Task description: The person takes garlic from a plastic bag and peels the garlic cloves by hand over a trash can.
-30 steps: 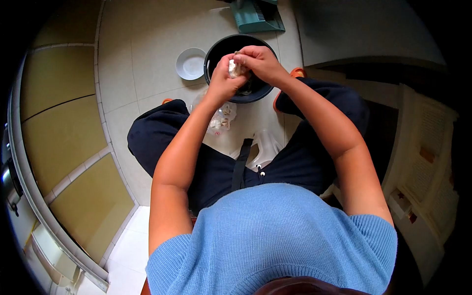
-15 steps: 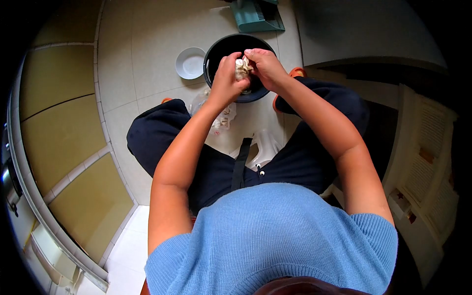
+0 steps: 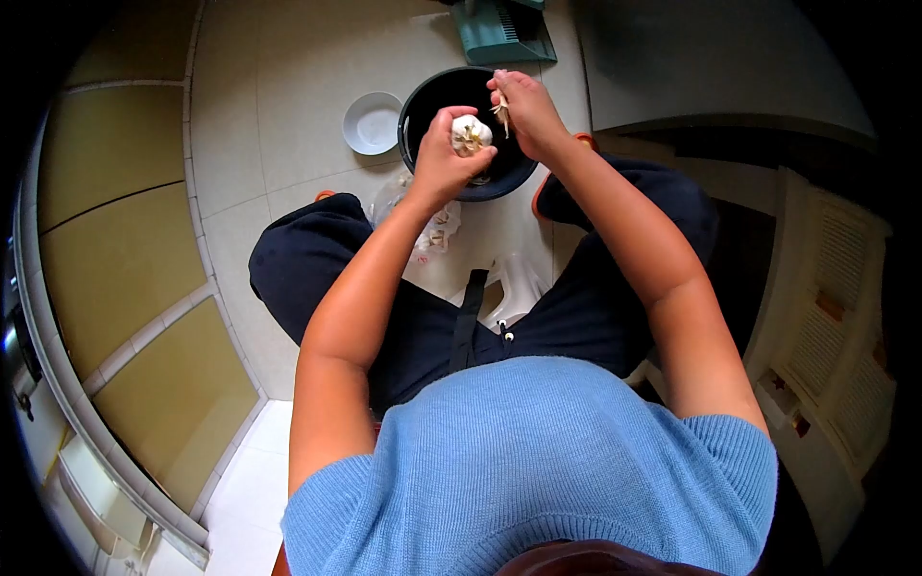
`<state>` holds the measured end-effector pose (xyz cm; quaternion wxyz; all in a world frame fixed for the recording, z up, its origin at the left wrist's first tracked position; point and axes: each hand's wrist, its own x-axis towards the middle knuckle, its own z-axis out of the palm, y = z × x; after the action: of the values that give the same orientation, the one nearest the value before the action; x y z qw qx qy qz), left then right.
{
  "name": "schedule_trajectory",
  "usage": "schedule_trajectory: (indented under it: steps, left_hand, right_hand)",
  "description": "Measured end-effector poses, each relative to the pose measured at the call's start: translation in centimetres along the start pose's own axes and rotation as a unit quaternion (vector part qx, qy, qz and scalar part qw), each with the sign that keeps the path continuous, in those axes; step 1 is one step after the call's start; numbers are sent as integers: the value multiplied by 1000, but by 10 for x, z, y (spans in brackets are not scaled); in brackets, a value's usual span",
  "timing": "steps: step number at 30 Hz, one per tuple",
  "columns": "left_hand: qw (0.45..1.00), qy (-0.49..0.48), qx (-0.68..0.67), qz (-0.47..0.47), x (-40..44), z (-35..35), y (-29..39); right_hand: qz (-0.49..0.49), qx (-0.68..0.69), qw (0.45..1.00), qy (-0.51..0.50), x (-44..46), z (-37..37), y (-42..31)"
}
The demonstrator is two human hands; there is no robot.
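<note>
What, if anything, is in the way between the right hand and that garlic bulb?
Nothing visible: the left hand holds the garlic bulb, and only an open gap over the black bucket separates it from the right hand.

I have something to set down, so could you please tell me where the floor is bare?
Bare tile shows between the yellowish panels and the white bowl, and from it toward the green dustpan. Crowded: the black bucket, under the left hand and right hand, and the plastic bag beside it.

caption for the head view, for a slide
Left hand holds a garlic bulb and right hand a dry piece of skin, above a black bucket beside a white bowl
</note>
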<state>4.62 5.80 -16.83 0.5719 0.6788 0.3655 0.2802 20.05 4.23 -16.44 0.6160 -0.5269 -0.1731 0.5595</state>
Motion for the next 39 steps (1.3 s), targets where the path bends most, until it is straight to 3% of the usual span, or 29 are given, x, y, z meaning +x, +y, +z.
schedule_trajectory:
  steps: [2,4,6,8,11,13,14,16,21,23,24,26,27,29,32,36,39]
  left_hand:
    - [1000,0,-21,-17,1,-5,7]
    - [998,18,-62,-11,6,-9,2]
    - [996,0,-80,-37,4,-12,0]
    - [967,-8,-232,-107,5,-14,-2]
    - [971,31,-208,-116,7,-15,-8]
    - [976,40,-190,-94,5,-15,-7]
    - [982,46,-171,-71,5,-15,-7]
    - [984,33,-158,-73,5,-17,-16]
    - [993,35,-82,-77,12,-25,-15]
    - [975,-27,-95,-198,12,-33,7]
    - [975,-26,-95,-198,13,-35,4]
    - [967,-79,-151,-189,15,-36,-5]
    - [967,-79,-151,-189,15,-36,-4]
    - [954,-93,-211,-190,13,-32,-3]
    - [934,-144,-235,-225,5,-27,7]
    - [945,-161,-232,-167,1,-17,4]
    - [955,-135,-222,-142,-2,-14,10]
  right_hand:
    - [-40,-121,991,47,7,-11,2]
    - [-32,-133,989,53,12,-18,16]
    - [-1,-182,983,16,13,-19,28]
    - [-17,-200,980,-9,14,-21,32]
    - [-14,-225,973,-52,3,-7,11]
    - [151,-123,971,-138,-14,9,-10]
    - [151,-123,971,-138,-17,11,-10]
    - [114,-158,955,-222,-21,12,-9]
    - [56,-190,958,-206,-10,1,1]
    - [-5,-287,945,-157,-14,3,-5]
    - [-5,-288,945,-158,-12,1,-3]
    - [-97,-320,931,-149,-5,-2,4]
    - [-96,-320,931,-148,-5,-2,7]
    - [-225,-383,888,-124,-6,0,12]
    - [-227,-411,878,-92,-18,4,12]
    - [-269,-449,849,-71,-20,7,7]
    - [-262,-428,862,-78,-18,8,6]
